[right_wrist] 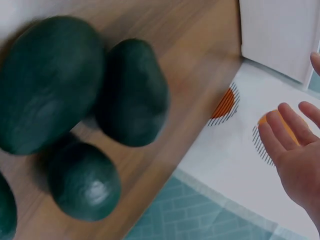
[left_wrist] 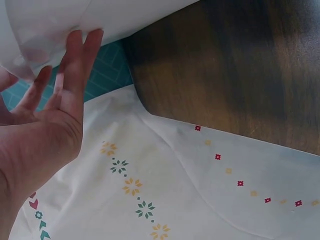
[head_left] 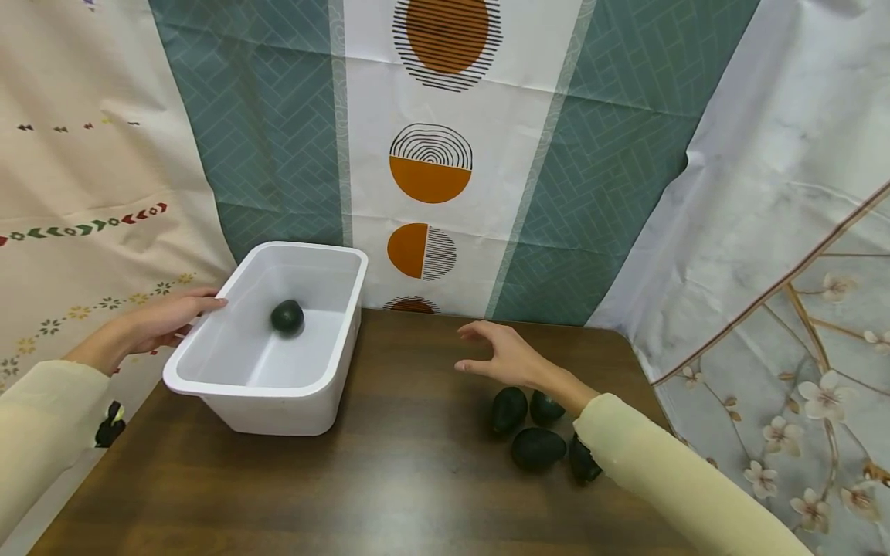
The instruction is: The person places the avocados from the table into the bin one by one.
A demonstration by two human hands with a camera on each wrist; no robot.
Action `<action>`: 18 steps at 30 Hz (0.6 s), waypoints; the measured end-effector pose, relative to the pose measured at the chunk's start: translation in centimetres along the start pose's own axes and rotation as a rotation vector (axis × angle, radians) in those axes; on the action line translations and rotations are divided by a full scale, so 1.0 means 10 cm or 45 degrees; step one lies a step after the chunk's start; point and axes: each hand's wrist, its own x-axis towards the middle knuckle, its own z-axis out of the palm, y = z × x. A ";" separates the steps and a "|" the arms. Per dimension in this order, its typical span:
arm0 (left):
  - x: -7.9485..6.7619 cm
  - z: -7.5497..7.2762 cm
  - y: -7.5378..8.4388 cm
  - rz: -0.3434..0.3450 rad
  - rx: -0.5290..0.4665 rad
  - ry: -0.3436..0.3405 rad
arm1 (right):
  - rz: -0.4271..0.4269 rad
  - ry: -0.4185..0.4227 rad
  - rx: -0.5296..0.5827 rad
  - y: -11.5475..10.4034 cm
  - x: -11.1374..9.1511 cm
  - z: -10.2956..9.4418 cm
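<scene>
My left hand (head_left: 163, 318) holds the left rim of a white plastic bin (head_left: 281, 391). In the left wrist view its fingers (left_wrist: 75, 65) rest against the bin's outer wall. A single dark green avocado (head_left: 287, 317) lies inside the bin, toward the back. My right hand (head_left: 502, 357) hovers above the table with loosely bent fingers and nothing in its grasp. Below and behind it, near my forearm, several avocados (head_left: 538, 449) sit in a cluster, one partly covered by my sleeve. The right wrist view shows these avocados (right_wrist: 132, 95) close up.
A dark brown wooden table (head_left: 410, 471) carries the bin on its left side and the avocados to the right. Patterned cloth (head_left: 626, 154) hangs behind the table and along both sides. A small black object (head_left: 110, 425) shows beyond the table's left edge.
</scene>
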 end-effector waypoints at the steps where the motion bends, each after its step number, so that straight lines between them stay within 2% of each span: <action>1: 0.01 0.00 0.00 0.000 -0.001 -0.005 | 0.002 -0.001 -0.008 0.03 -0.01 -0.01; 8: 0.02 -0.02 -0.02 -0.004 -0.057 -0.051 | 0.003 -0.015 -0.069 0.13 -0.10 -0.05; 18: 0.01 0.03 -0.04 -0.005 -0.103 -0.058 | 0.010 -0.022 -0.162 0.23 -0.22 -0.16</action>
